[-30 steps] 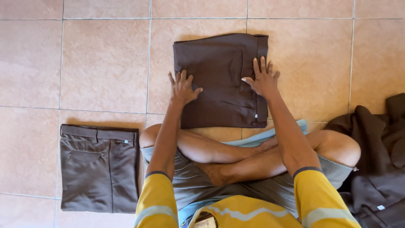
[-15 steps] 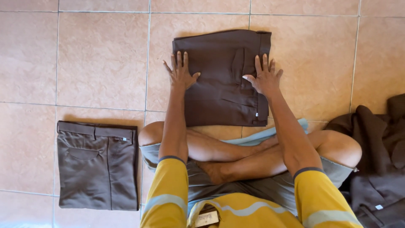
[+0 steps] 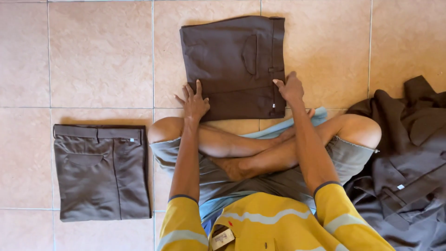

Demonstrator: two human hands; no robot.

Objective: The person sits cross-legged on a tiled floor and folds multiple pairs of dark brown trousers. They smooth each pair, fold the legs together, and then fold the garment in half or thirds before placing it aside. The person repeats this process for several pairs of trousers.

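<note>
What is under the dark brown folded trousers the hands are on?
Tan floor tiles show all around the trousers, which lie flat on them. Both hands, left and right, rest on the near edge. Whatever lies directly beneath is covered.

place: home floor; evidence: tan floor tiles [image 3: 97,56]; folded trousers [image 3: 100,169]; clothes heap [image 3: 409,162]

A rectangular tan tag [image 3: 222,238] with dark print and a red dot hung at the shirt's front, by the bottom edge of the view. Small white labels showed too — one [image 3: 274,105] at the folded trousers' near right corner, another [image 3: 400,187] on the heap at right.
</note>
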